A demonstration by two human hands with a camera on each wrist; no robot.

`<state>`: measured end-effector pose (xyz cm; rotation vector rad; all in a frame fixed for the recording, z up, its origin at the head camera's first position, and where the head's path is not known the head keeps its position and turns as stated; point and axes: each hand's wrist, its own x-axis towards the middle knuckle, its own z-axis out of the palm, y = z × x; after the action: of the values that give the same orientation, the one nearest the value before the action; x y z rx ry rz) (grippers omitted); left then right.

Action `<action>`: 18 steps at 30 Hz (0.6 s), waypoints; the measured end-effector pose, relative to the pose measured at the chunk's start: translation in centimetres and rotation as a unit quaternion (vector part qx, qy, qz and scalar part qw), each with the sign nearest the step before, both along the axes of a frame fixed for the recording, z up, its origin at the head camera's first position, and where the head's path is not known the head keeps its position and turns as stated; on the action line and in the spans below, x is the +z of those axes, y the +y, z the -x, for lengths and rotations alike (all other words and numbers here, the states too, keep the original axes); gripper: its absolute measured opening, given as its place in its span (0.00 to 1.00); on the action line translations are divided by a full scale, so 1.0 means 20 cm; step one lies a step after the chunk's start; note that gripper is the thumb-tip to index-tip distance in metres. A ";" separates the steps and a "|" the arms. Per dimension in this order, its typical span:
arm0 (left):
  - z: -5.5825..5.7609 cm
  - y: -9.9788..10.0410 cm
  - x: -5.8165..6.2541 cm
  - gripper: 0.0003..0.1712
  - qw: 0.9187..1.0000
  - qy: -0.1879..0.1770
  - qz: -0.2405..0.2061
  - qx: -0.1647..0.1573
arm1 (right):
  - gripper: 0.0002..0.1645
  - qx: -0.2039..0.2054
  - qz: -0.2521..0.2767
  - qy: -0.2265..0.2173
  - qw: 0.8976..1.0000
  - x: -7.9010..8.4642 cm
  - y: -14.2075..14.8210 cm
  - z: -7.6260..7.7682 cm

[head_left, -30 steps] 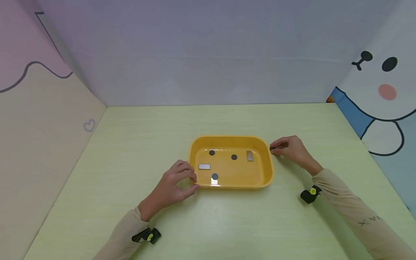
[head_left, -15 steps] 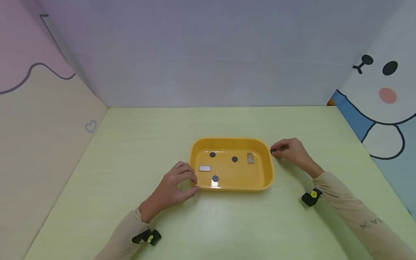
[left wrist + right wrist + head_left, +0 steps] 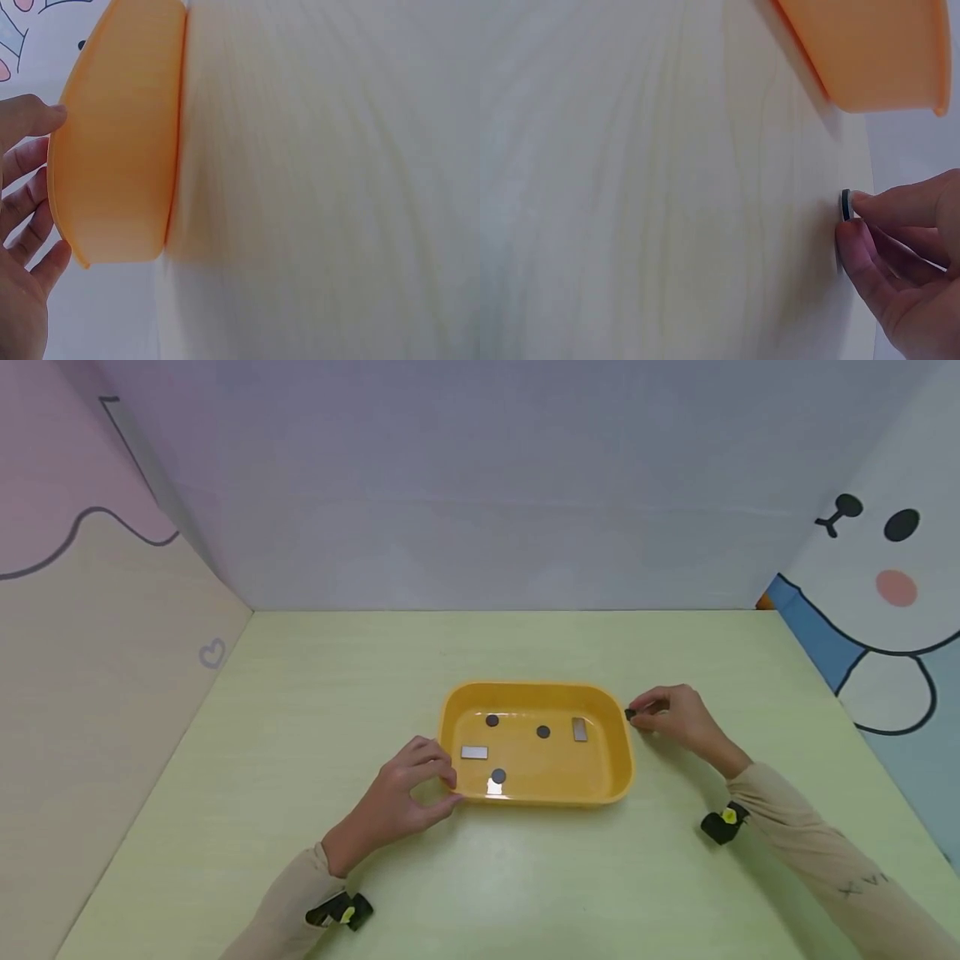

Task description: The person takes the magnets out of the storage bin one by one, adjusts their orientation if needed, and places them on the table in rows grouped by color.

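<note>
The fingers of my right hand, nearly closed, pinch a small dark disc just beyond the right end of the yellow tray; my left hand curls at its near-left rim, gripping. Inside lie three discs and two silvery plates; I judge those done, this piece left. My grip hides part of it; whether it touches the surface, I can't tell.

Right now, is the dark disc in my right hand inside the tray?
No, your right hand pinches the disc outside the tray.
</note>
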<state>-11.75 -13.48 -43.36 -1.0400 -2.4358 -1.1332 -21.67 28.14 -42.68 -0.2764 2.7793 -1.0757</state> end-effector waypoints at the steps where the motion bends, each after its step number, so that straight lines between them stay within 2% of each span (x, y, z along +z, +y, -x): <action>1: 0.00 0.00 0.00 0.10 1.000 0.001 0.000 0.000 | 0.12 0.001 0.001 0.001 1.000 0.00 0.00 0.00; 6: 0.00 0.00 0.00 0.10 1.000 0.007 -0.006 -0.004 | 0.12 0.007 0.015 0.008 1.000 0.00 0.01 -0.02; 18: -0.01 0.00 -0.01 0.10 1.000 -0.011 -0.001 0.005 | 0.15 0.020 0.039 0.011 0.999 0.03 0.03 -0.05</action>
<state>-11.56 -13.54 -43.50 -1.0180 -2.4536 -1.1487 -20.62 28.75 -42.06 -0.3540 2.7427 -1.1817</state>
